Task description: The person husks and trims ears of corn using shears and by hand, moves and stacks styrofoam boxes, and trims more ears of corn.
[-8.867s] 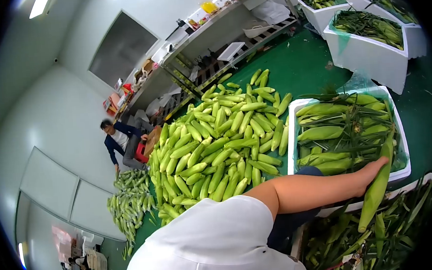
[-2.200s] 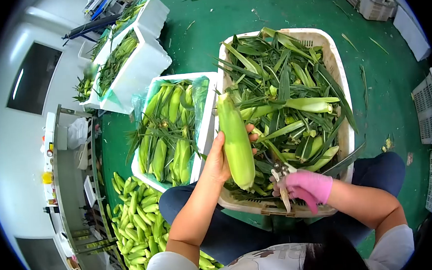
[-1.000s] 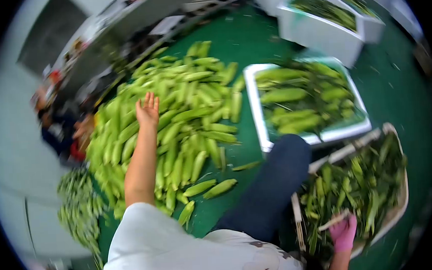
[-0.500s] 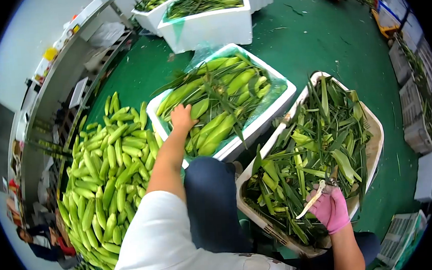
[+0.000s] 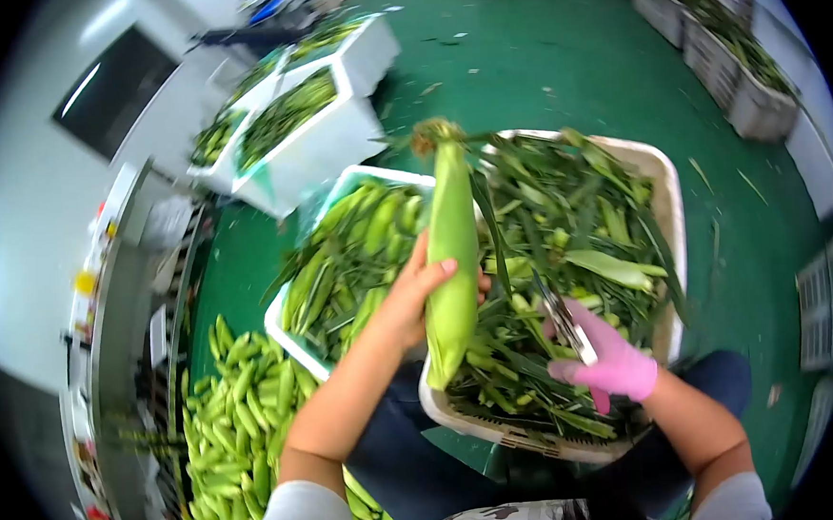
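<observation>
An ear of corn (image 5: 450, 248) in its pale green husk stands nearly upright in my left hand (image 5: 419, 293), with brown silk at its top end. My fingers wrap round its middle. My right hand (image 5: 608, 355), in a pink glove, grips pruning shears (image 5: 563, 316) whose blades point up and away from me. The shears are over a white crate (image 5: 670, 235) heaped with cut leaves and husks, to the right of the corn. Left of the crate, a white foam box (image 5: 293, 342) lined with green plastic holds more unhusked ears and long leaves.
A large pile of trimmed corn (image 5: 246, 432) lies on the green floor (image 5: 480, 51) at lower left. Farther back stand white foam boxes (image 5: 319, 142) full of corn. Shelving (image 5: 119, 307) runs along the left, and grey crates (image 5: 760, 110) of leaves line the right wall.
My left hand has lifted an ear of corn out of the foam box and brought it over beside the crate. The shears have turned, and the view has swung to the right.
</observation>
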The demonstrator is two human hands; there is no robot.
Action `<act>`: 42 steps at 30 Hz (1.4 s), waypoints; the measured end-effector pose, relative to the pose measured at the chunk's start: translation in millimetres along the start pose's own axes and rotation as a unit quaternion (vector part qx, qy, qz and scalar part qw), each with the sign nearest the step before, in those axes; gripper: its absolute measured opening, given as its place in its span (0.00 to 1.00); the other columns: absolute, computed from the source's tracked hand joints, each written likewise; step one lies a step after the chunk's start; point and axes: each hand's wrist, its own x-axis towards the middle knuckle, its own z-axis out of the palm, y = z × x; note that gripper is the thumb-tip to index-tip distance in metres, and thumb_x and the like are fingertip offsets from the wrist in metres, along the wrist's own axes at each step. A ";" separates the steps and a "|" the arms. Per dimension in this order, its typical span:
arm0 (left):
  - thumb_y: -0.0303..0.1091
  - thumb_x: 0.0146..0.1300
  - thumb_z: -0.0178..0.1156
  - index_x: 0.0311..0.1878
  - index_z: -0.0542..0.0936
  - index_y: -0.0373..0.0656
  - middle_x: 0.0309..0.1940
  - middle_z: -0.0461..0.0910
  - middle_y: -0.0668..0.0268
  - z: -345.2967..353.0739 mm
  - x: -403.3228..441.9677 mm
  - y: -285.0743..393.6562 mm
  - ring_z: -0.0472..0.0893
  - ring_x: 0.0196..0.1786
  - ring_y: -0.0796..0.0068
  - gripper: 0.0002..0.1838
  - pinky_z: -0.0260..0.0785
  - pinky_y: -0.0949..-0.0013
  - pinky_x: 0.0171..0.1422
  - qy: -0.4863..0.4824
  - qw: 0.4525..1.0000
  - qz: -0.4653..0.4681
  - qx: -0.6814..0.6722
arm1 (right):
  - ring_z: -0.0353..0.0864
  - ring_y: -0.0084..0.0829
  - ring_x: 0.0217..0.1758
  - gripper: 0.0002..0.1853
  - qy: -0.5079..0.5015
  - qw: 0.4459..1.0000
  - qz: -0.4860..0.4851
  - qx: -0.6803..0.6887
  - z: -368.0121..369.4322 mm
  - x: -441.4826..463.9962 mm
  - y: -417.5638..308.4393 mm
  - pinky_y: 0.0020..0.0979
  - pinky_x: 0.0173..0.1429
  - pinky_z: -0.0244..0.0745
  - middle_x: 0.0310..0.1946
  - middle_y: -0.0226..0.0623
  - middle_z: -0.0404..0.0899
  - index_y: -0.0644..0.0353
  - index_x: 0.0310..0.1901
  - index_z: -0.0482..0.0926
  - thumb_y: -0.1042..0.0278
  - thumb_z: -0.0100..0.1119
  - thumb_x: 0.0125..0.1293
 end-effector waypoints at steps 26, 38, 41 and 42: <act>0.43 0.56 0.75 0.66 0.69 0.38 0.51 0.79 0.62 5.7 25.0 -89.3 0.78 0.53 0.73 0.39 0.71 0.67 0.59 -0.057 0.953 -0.036 0.294 | 0.75 0.21 0.45 0.33 0.047 0.938 0.144 0.311 -1.0 -14.2 27.8 0.24 0.53 0.70 0.42 0.29 0.76 0.67 0.67 0.63 0.63 0.63 0.64; 0.39 0.53 0.76 0.71 0.67 0.38 0.57 0.77 0.62 20.3 31.2 -83.2 0.76 0.59 0.73 0.43 0.67 0.67 0.66 -0.069 0.945 0.027 0.317 | 0.81 0.29 0.32 0.23 0.112 0.942 0.051 0.312 -40.9 -16.8 34.2 0.26 0.38 0.76 0.28 0.37 0.79 0.67 0.56 0.72 0.61 0.57 0.63; 0.40 0.53 0.77 0.70 0.67 0.38 0.57 0.76 0.61 22.2 30.9 -82.5 0.75 0.60 0.73 0.44 0.66 0.67 0.66 -0.017 0.949 0.065 0.307 | 0.79 0.29 0.50 0.33 0.056 0.942 0.133 0.305 -9.2 -21.7 33.5 0.31 0.52 0.76 0.45 0.39 0.78 0.64 0.66 0.66 0.67 0.65 0.60; 0.41 0.54 0.77 0.70 0.67 0.37 0.58 0.76 0.61 22.5 30.2 -83.8 0.75 0.60 0.72 0.44 0.66 0.67 0.67 -0.011 0.954 0.048 0.297 | 0.78 0.27 0.49 0.33 0.015 0.943 0.145 0.300 -2.6 -22.8 38.4 0.29 0.52 0.75 0.46 0.37 0.77 0.63 0.67 0.65 0.67 0.64 0.60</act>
